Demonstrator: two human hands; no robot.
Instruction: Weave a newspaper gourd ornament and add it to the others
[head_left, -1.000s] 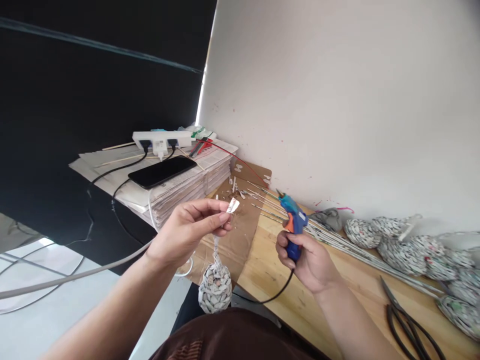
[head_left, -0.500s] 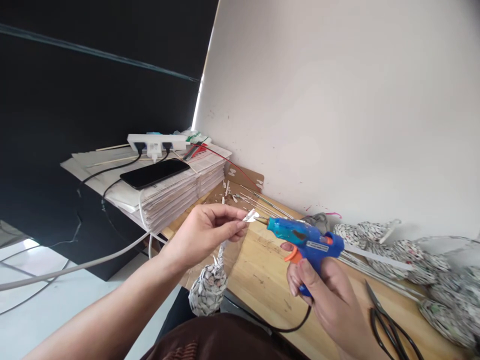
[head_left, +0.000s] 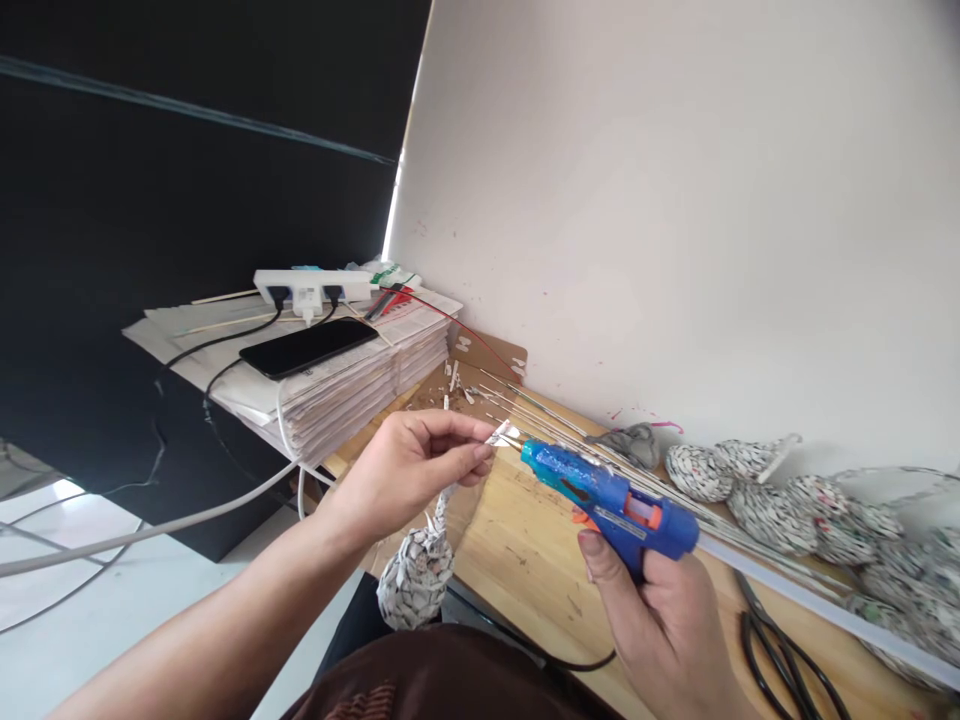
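Observation:
Between the thumb and fingers of my left hand [head_left: 427, 460] is pinched a small white printed paper piece [head_left: 504, 434], its tip sticking out to the right. Below that hand hangs a woven paper gourd shape [head_left: 416, 578] with a narrow braided neck. My right hand [head_left: 660, 620] grips a blue hot glue gun [head_left: 607, 492] by its handle. The gun's metal nozzle is at the paper's end, seemingly touching it. A long whitish glue stick [head_left: 817, 598] projects from the gun's back. The right fingers are mostly hidden behind the handle.
Black scissors [head_left: 780, 650] lie at the right of the wooden table [head_left: 525, 570]. Several woven paper shapes [head_left: 780, 510] sit along the wall, beside thin rolled paper sticks [head_left: 540, 405]. At left, a newspaper stack [head_left: 360, 390] carries a phone [head_left: 309, 346] and a power strip [head_left: 311, 283].
The glue gun has turned in my right hand, so its top and the glue stick show more. Its nozzle now reaches over the paper piece. My left hand stays nearly still.

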